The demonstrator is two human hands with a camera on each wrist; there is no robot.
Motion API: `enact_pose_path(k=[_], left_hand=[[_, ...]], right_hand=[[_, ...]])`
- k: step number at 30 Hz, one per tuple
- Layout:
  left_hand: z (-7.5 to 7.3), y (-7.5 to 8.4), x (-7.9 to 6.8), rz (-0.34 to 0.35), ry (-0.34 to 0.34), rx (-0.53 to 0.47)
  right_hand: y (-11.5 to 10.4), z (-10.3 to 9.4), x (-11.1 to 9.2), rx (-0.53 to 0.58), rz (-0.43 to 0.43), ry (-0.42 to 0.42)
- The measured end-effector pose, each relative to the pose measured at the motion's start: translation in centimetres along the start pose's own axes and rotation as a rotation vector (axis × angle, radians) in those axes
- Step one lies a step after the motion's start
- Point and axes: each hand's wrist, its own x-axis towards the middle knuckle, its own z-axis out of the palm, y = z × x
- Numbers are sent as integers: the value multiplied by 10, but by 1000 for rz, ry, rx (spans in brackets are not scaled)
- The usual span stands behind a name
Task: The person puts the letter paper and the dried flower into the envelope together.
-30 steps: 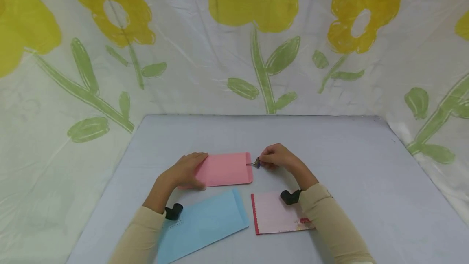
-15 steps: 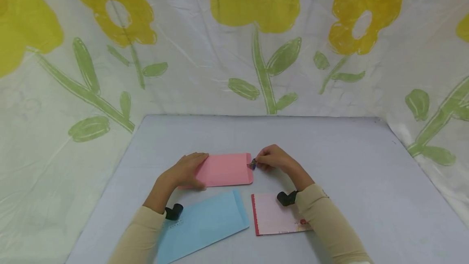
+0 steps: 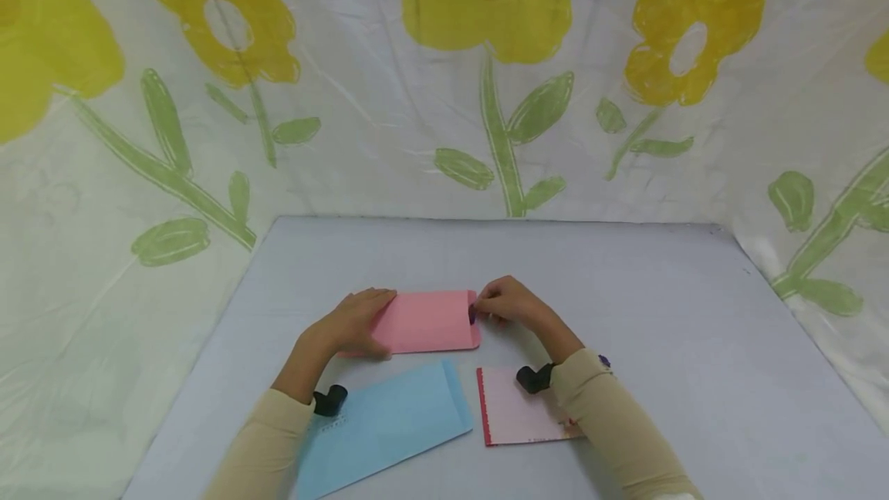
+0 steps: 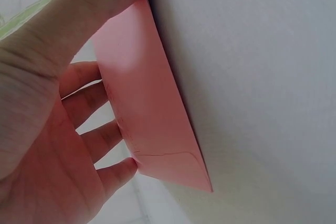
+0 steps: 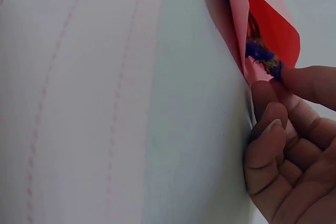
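Observation:
A pink envelope [image 3: 430,321] lies crosswise on the table, its open end to the right. My left hand [image 3: 354,324] holds the envelope's left part, thumb at the near edge and fingertips along the far edge, as the left wrist view shows. At the open end, my right hand [image 3: 512,304] pinches a small dried flower sprig [image 5: 262,56] with fuzzy purple and brown heads between thumb and fingers. The sprig's stem is inside the envelope's mouth, mostly hidden; its purple end sticks out at the fingertips. In the right wrist view the red-pink flap [image 5: 281,24] stands open.
A larger blue envelope [image 3: 396,423] lies slanted in front, partly under my left forearm. To its right is a pale pink envelope [image 3: 510,403] with a red scalloped edge, partly covered by my right sleeve [image 3: 618,415]. A flower-printed curtain [image 3: 375,122] hangs behind the table.
My right hand has moved left toward the envelope, and the sprig's thin stem has slid into its mouth. The left hand stays in place on the envelope.

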Motion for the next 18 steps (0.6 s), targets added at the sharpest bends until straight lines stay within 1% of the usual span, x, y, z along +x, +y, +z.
enact_pose_path(k=[6, 12, 18], left_hand=[[0, 0, 0, 0, 1, 11], [-1, 0, 1, -1, -5, 13], [0, -1, 0, -1, -4, 3]], right_hand=[[-1, 6, 4, -53, -1, 7], [-2, 10, 6, -30, 11, 11], [-2, 15, 7, 7, 5, -27]])
